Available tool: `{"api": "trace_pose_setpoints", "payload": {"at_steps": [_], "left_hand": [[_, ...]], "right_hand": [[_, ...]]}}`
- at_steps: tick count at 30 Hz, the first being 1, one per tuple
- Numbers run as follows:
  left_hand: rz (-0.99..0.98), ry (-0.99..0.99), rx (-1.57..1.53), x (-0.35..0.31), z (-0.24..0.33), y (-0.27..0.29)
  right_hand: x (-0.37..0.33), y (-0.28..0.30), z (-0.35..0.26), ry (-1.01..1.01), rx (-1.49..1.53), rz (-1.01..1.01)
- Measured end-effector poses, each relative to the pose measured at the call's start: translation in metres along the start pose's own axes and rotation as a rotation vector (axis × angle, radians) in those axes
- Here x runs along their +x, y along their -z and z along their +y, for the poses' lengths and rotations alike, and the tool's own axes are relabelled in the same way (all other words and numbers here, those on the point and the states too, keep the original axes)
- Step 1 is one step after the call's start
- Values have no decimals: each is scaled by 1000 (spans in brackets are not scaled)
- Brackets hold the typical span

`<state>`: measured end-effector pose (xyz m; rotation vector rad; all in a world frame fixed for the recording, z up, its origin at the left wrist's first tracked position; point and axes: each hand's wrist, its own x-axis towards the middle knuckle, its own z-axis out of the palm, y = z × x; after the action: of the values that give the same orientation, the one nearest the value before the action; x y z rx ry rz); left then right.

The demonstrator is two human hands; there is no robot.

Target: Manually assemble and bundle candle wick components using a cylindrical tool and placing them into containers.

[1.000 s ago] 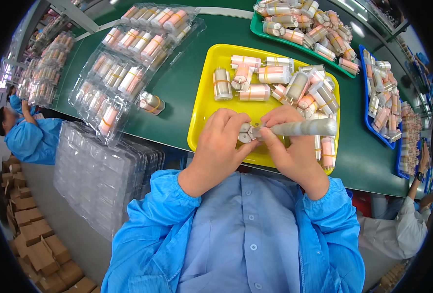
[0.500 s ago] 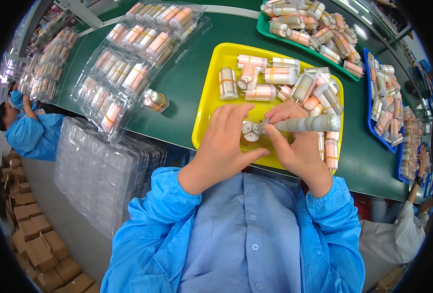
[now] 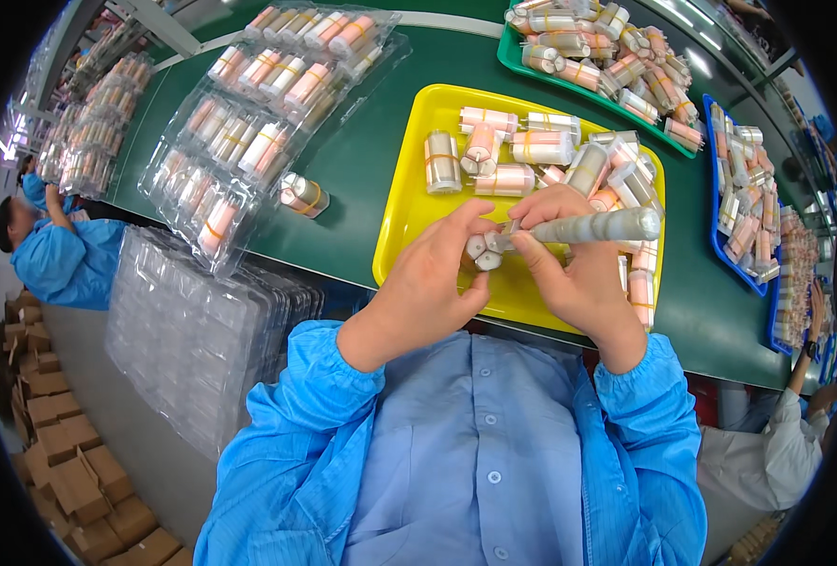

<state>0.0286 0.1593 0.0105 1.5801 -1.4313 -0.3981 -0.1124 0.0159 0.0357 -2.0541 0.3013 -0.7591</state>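
Note:
Over the yellow tray (image 3: 401, 206), my left hand (image 3: 428, 274) curls its fingers and thumb round a bundle of small cylinders (image 3: 484, 253), with pale round ends facing up. My right hand (image 3: 584, 278) is closed on a tool with a thick, grey-beige wrapped handle (image 3: 607, 226). Its short metal end (image 3: 503, 240) meets the bundle's top; the exact contact is hidden by fingers. Behind my hands in the tray lie several more bundles (image 3: 543, 147), pink, white and grey, banded with yellow rubber bands.
A clear blister tray (image 3: 239, 156) of bundles lies at left, beside a lone bundle (image 3: 302, 195). Empty clear trays (image 3: 178, 330) are stacked below the table edge. A green tray (image 3: 532, 71) and a blue tray (image 3: 735, 264) hold more bundles. Another person (image 3: 65, 255) works at far left.
My left hand's spread fingers have closed in round the bundle, which has tilted. The tool's handle has shifted slightly toward me, my right hand still holding it.

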Motion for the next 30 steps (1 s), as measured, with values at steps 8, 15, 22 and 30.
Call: {"api": "trace_pose_setpoints", "payload": {"at_steps": [8,15,22,30], "left_hand": [[63,6,78,-7,2,0],[761,81,297,-45,-28,52],[861,166,635,-39,-71,66],[748,179,583,-19,-60,74]], "right_hand": [[-5,-2,0,57,19,85],[-20,16,-17,99,1,167],[-30,9,-12,23,23,146],[-32,9,-10,33,18,142]]}}
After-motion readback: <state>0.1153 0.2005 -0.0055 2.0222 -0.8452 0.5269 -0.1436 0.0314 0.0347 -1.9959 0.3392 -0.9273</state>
